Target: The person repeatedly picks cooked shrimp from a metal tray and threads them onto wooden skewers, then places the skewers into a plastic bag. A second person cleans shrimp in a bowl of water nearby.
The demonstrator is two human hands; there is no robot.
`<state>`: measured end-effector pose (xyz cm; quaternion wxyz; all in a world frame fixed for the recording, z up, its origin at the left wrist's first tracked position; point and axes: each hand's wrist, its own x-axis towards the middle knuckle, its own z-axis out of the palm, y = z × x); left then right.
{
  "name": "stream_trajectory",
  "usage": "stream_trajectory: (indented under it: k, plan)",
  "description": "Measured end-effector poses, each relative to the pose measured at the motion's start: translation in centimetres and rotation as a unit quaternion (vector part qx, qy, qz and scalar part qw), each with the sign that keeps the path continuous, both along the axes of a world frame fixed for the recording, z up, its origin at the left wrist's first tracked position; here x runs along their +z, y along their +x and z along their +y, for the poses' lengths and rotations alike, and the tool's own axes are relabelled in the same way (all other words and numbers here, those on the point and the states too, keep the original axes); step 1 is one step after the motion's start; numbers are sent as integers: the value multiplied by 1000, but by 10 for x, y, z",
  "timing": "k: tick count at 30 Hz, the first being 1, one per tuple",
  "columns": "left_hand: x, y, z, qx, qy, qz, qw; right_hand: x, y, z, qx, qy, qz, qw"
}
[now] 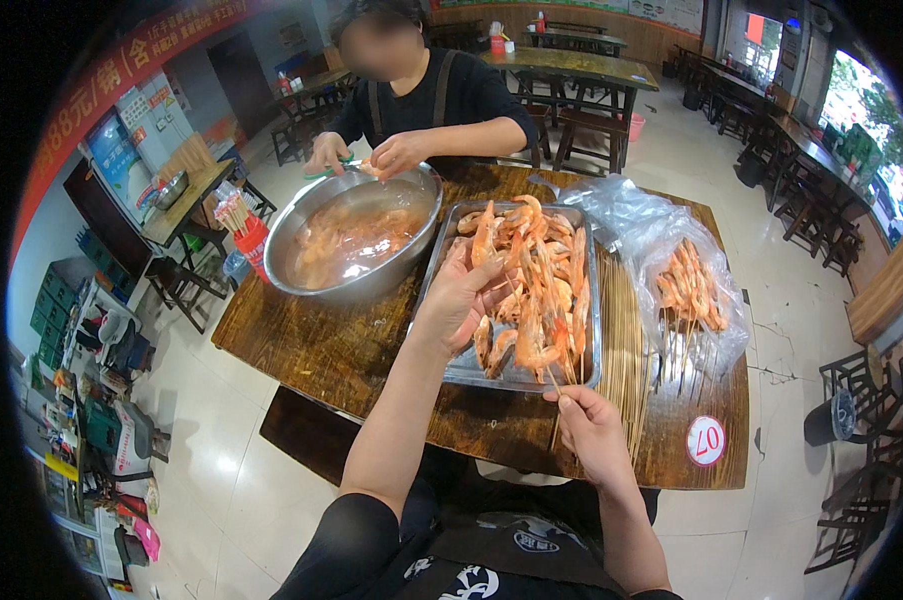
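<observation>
Between the thumb and fingers of my left hand [462, 289] is an orange shrimp [484, 236], raised over the metal tray [462, 373]. My right hand [592, 427] pinches a thin bamboo skewer [555, 381] at the tray's near edge. The skewer's upper end is lost among the shrimp, so I cannot tell what is on it. Loose shrimp [501, 346] and several skewered shrimp [545, 300] lie in the tray. Right of the tray lies a bundle of bare bamboo skewers [622, 330].
Finished-looking shrimp skewers [688, 289] rest on a clear plastic bag [631, 214] at the right. A steel basin [285, 274] of water and shrimp stands at the left, beside a red chopstick holder [252, 241]. Across the wooden table [309, 341], a person [429, 112] holds green-handled scissors [330, 169] and a shrimp.
</observation>
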<state>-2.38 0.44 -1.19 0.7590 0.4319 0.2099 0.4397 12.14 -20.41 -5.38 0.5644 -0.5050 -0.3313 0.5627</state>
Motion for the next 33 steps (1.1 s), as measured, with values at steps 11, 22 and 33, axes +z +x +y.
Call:
stream_trajectory:
  k: [11, 22, 33]
  plan:
    - [-13, 26, 13, 191, 12, -1, 981, 4, -3, -5, 10, -4, -15, 1000]
    - [9, 36, 4, 230, -26, -47, 972, 3, -11, -5, -2, 0, -34, 999]
    - [13, 40, -4, 260, 43, 17, 964, 7, -12, -7, -13, 4, -62, 998]
